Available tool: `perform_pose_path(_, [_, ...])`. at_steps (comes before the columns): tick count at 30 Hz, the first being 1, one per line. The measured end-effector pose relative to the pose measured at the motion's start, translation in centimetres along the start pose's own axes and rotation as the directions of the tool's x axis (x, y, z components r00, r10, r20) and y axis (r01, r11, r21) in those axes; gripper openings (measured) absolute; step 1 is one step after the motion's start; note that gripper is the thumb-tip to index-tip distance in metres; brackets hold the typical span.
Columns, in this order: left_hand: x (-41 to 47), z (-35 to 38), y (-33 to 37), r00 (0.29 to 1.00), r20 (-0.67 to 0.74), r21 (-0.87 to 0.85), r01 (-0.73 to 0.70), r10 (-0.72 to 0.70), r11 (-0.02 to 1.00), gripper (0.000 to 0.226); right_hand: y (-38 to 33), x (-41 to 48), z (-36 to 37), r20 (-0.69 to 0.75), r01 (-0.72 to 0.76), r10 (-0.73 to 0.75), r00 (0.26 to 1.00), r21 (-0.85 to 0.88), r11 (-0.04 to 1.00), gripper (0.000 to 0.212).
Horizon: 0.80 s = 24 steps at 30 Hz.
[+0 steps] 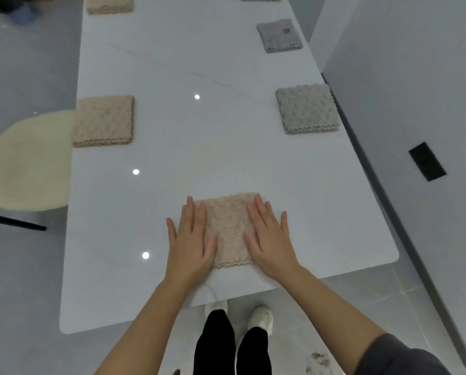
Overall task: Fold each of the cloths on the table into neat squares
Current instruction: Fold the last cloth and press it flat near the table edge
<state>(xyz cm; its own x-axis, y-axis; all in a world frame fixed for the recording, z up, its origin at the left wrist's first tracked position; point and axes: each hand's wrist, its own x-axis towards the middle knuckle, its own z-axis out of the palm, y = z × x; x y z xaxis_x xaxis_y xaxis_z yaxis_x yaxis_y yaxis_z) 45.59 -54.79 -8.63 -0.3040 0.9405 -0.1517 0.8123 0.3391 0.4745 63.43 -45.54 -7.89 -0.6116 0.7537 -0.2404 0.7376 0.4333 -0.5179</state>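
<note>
Fingers [190, 212] flat on beige cloth [230, 231], scallops nearward

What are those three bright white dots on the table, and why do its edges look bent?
Head view: the dots are probably ceiling lights mirrored in the glossy table; the wide-angle lens bows its edges; lighting is soft, with hardly any shadows.

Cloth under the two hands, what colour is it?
The cloth is beige, with a bumpy, fluffy surface. The head view shows it best.
</note>
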Motion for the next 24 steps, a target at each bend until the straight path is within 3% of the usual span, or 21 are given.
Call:
perform_pose_path(6, [1.2, 1.3, 1.2, 0.998, -0.025, 0.058, 0.065, -0.064, 0.996, 0.066, -0.9, 1.1, 1.4, -0.032, -0.061, 0.059, 0.998, -0.075, 0.995, 0.064])
perform_pose_path(20, [2.0, 1.9, 0.8, 0.999, -0.005, 0.156, -0.048, 0.049, 0.987, 0.066, -1.0, 1.2, 3.1, -0.081, -0.062, 0.047, 0.996, -0.193, 0.979, 0.058])
perform_pose_path(24, [1.8, 1.8, 0.8, 0.997, -0.011, 0.146, -0.076, 0.079, 0.986, 0.068, -0.4, 1.4, 1.7, -0.036, 0.015, -0.022, 0.999, -0.202, 0.979, 0.057])
